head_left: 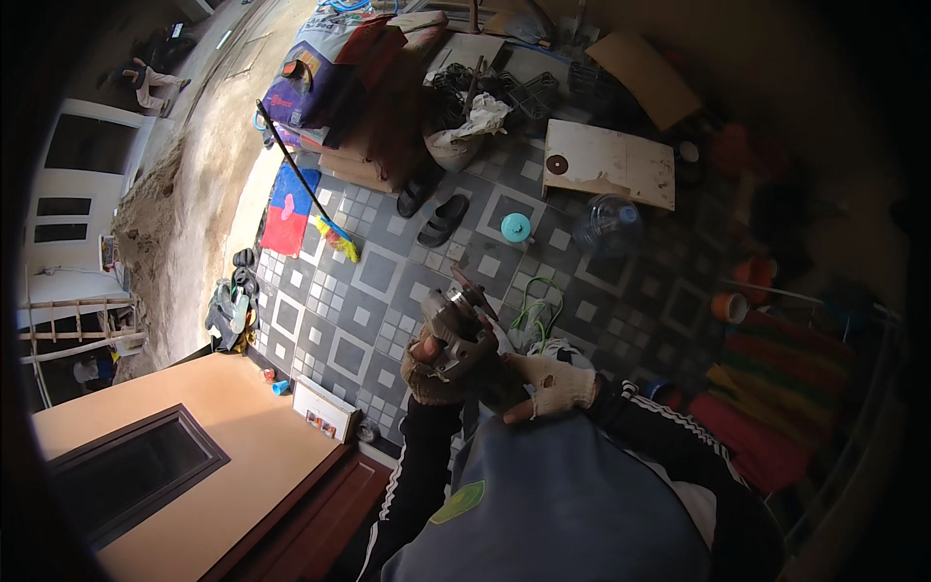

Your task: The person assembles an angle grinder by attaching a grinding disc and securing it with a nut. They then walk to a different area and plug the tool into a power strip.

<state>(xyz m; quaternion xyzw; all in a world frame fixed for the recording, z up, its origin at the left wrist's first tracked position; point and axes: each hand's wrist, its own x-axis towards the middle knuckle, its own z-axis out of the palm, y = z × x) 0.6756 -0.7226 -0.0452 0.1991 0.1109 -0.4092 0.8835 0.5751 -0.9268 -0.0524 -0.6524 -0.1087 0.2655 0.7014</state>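
Close to my body I hold an angle grinder [456, 330], its metal head and disc pointing away from me. My left hand [427, 376], in a worn pale work glove with bare fingertips, is wrapped round the side of the grinder's head. My right hand [555, 384], gloved alike with a hole on its back, is closed round the grinder's body. Part of the body is hidden behind the gloves. Beyond the tool a green cord [539, 306] lies looped on the patterned tile floor [373, 267].
A turquoise-lidded container [516, 228], a clear plastic jug [609, 221] and dark sandals [444, 221] are on the tiles ahead. A stained white board [611, 160] lies behind them. Stacked sacks [335, 82] stand far left, near a mop [335, 238]. Striped cloths [776, 388] hang at right.
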